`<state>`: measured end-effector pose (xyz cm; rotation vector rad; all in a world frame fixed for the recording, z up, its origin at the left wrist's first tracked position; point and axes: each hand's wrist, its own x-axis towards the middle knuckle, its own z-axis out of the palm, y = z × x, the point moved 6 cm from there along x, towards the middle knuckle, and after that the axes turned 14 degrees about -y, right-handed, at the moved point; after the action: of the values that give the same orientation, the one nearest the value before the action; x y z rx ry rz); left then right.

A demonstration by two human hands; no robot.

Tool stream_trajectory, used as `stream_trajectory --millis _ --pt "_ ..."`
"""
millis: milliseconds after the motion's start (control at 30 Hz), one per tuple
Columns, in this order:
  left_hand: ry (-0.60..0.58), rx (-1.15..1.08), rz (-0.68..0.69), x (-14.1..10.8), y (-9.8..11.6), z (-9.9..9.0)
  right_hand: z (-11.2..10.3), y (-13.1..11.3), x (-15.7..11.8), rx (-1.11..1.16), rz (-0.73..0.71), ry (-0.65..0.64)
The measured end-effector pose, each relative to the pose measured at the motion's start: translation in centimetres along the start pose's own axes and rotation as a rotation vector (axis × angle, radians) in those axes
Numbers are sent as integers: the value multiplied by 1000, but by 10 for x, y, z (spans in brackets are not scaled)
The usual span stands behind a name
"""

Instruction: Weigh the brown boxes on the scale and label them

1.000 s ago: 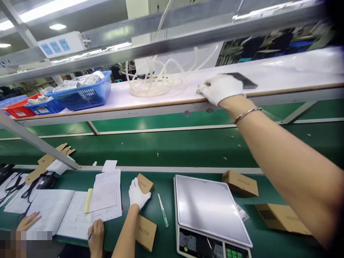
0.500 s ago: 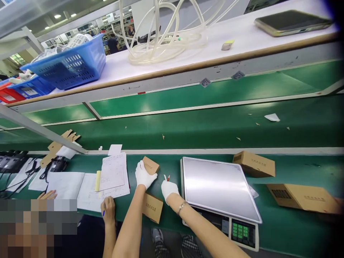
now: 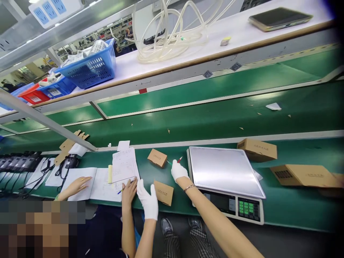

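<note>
My left hand (image 3: 148,200), in a white glove, is open with its fingers spread. It hovers just left of a small brown cardboard box (image 3: 163,193) near the bench's front edge; whether the thumb touches that box I cannot tell. Another small cardboard box (image 3: 157,157) lies farther back, released from both hands. My right hand (image 3: 179,171), gloved too, is closed around a slim red pen-like thing (image 3: 180,159). A thin green piece (image 3: 169,163) also pokes out by its fingers, towards the back box. The scale (image 3: 225,172) stands immediately right of this hand.
At left a co-worker's hands (image 3: 129,191) rest on papers (image 3: 125,166), one with a pen. Two larger cardboard boxes (image 3: 258,149) (image 3: 303,175) lie right of the scale. Above runs a shelf with a blue basket (image 3: 91,70), coiled tubing (image 3: 161,53) and a phone (image 3: 279,18).
My left hand has let go of the back box and drawn towards the front, opening beside the lower box. The co-worker's hand has moved onto the papers. The view has shifted.
</note>
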<state>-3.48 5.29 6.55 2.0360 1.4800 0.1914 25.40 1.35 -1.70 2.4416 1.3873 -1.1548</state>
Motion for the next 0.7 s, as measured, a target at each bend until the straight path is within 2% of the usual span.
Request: stream_trajectory --millis 100,200,267,333,433,500,567,633,700 --pt "-40 24 -2 -9 -13 -31 -27 9 -38 25 -11 117" --pt "-49 40 23 -10 -18 -71 -56 38 -93 44 -4 249" --pt "-34 43 53 -6 -13 -94 -73 68 -131 53 19 340" --pt "-13 41 88 0 -2 -109 -90 104 -164 63 44 440" --pt "24 33 131 6 22 -110 -118 161 -202 79 55 605" --pt "46 26 146 7 42 -94 -143 198 -221 119 -17 736" --pt "56 15 153 4 64 -59 -172 233 -237 176 -132 850" --pt "52 2 151 -1 91 -6 -205 268 -248 187 -171 929" --pt "54 -22 140 -9 123 62 -242 303 -254 141 -113 1000"
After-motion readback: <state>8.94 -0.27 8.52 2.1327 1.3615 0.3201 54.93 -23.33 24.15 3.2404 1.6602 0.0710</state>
